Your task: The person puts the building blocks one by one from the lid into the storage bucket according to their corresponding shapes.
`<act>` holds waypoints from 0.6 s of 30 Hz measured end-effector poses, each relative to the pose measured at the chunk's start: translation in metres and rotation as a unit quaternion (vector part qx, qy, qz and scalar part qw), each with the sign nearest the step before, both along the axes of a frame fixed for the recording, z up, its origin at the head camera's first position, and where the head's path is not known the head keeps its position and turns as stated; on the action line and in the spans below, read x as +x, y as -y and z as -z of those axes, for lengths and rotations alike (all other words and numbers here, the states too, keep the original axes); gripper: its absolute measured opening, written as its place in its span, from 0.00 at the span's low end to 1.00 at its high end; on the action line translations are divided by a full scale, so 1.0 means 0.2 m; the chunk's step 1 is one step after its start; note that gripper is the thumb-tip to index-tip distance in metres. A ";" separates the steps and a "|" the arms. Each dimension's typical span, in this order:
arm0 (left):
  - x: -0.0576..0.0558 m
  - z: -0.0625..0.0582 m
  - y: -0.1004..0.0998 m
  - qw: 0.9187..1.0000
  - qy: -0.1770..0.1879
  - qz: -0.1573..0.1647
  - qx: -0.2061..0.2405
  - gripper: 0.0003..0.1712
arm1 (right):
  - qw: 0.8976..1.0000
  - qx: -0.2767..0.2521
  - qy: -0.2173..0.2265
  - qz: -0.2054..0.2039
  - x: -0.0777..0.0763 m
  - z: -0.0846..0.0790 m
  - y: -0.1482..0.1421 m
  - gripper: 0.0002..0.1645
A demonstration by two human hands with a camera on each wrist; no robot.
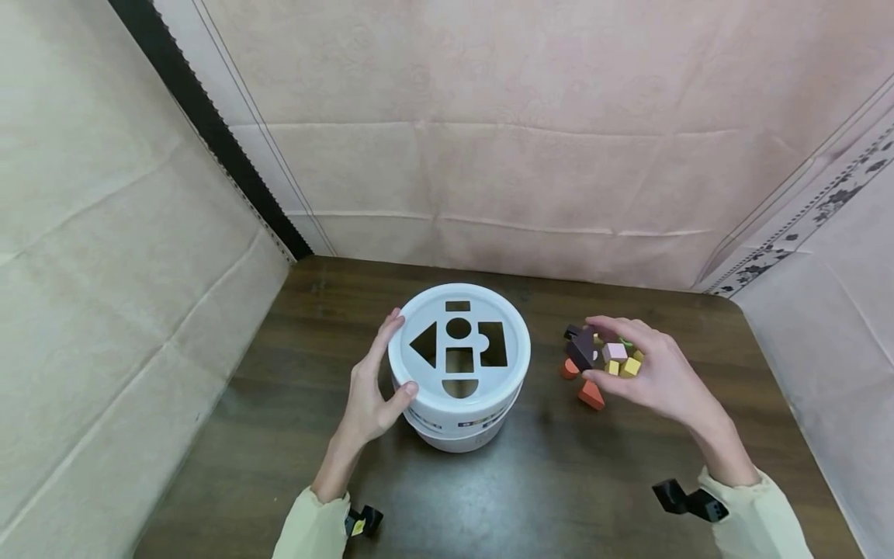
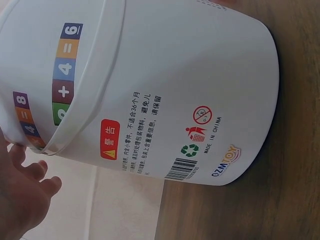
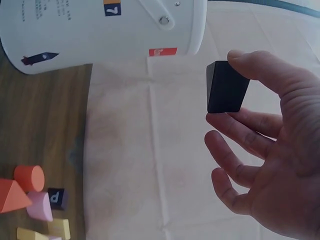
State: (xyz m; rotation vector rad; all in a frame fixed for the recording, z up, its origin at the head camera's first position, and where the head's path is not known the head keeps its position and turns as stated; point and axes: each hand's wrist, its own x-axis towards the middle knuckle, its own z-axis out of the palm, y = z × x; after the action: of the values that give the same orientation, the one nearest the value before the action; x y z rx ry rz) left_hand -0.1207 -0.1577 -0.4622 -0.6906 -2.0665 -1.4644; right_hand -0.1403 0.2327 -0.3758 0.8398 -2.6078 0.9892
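Note:
A white bucket (image 1: pixel 457 442) stands upright, its lid (image 1: pixel 515 341) cut with round, triangular, square, rectangular and half-round holes. Against the lid's left side rests my left hand (image 1: pixel 370 392), thumb on the near rim and fingers spread along the far side. My right hand (image 1: pixel 653 361) pinches a dark triangular block (image 3: pixel 227 87) between thumb and fingertips, held up right of the bucket. Beneath that hand lies a loose group of blocks: an orange-red triangular one (image 1: pixel 590 394), an orange-red cylinder (image 3: pixel 30 178), a pink block (image 1: pixel 615 352) and several yellow ones (image 1: pixel 630 367).
The brown wooden table (image 1: pixel 517 497) is bounded by pale cloth walls at the back (image 1: pixel 489 178), left (image 1: pixel 140 272) and right (image 1: pixel 838 334). A small dark block with a letter on it (image 3: pixel 57 198) lies among the others.

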 end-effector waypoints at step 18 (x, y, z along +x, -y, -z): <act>0.00 0.00 0.00 1.000 0.006 -0.001 -0.005 0.47 | 0.998 -0.019 0.000 -0.056 -0.04 -0.07 0.19 0.39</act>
State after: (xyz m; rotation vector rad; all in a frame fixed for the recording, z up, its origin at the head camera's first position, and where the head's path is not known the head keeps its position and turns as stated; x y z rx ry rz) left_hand -0.1198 -0.1580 -0.4614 -0.6837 -2.0853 -1.4615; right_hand -0.1480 0.1945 -0.3623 0.9851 -2.5582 1.0631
